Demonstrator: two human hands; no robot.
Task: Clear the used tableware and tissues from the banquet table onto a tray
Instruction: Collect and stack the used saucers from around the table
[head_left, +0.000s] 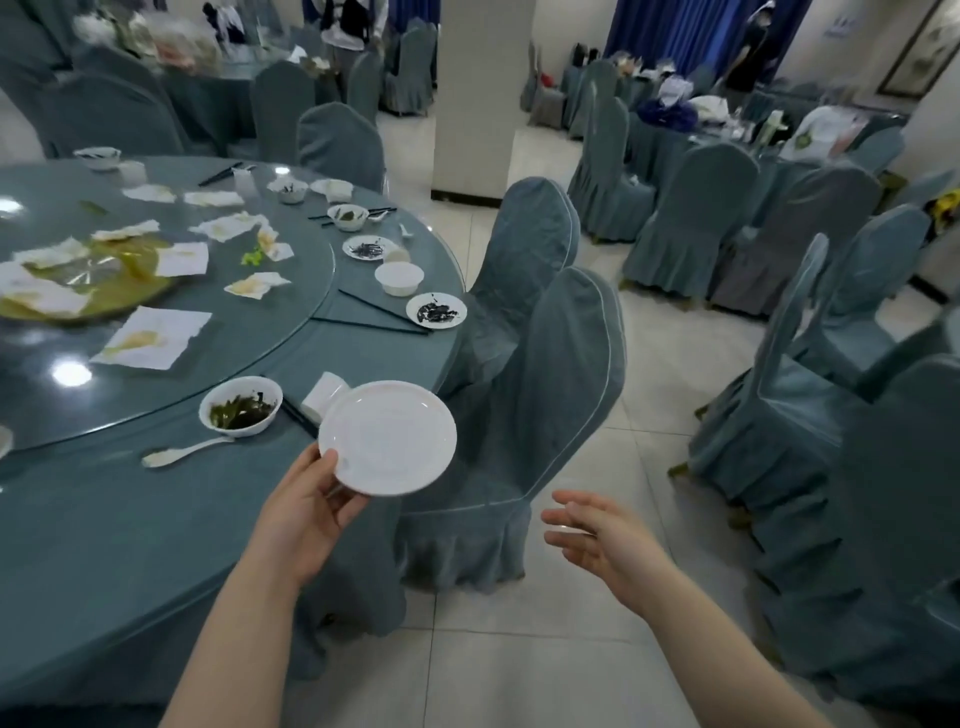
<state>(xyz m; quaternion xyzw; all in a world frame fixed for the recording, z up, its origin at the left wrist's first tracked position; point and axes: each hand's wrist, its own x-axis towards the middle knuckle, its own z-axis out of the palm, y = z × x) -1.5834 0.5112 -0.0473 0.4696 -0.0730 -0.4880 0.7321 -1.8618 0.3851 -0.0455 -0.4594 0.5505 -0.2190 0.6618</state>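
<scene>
My left hand (306, 506) grips a small white plate (388, 436) by its near rim, lifted off the edge of the round banquet table (104, 519). My right hand (592, 535) hovers open over the floor to the right, holding nothing. On the table lie a white bowl with dark greens (240, 404), a white spoon (179, 453), black chopsticks (374, 322), two small plates with dark scraps (435, 310) (369, 247), an empty white bowl (399, 278) and several stained tissues (150, 338). No tray is in view.
Two covered chairs (535, 395) stand against the table edge just right of the plate. More covered chairs (810, 415) fill the right side. A glass turntable (291, 291) covers the table's middle. A white pillar (478, 93) and other cluttered tables stand behind, with people near them.
</scene>
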